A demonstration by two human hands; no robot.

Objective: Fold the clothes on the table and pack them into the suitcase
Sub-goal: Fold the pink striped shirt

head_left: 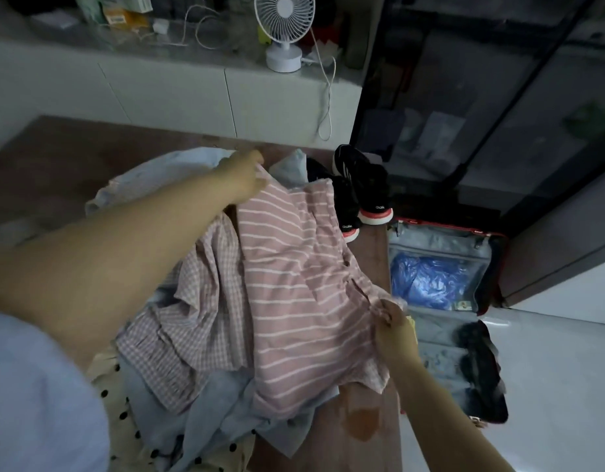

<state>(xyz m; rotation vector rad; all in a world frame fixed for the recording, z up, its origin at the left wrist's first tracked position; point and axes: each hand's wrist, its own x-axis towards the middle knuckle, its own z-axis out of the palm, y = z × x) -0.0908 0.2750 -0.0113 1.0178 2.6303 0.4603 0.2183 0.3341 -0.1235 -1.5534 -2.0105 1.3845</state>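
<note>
Pink striped shirt [294, 294] between both hands.

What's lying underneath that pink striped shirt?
Under the pink striped shirt a checked shirt and pale blue garments stick out on the table. Anything directly beneath its middle is covered.

- Left hand [244, 177] grips the far edge of a pink striped shirt [294, 294]; right hand [394, 330] pinches its near edge.
- Shirt lies atop a clothes pile on a brown table [56, 158].
- Open suitcase [444, 267] sits on the floor beside black sneakers [362, 189].
</note>
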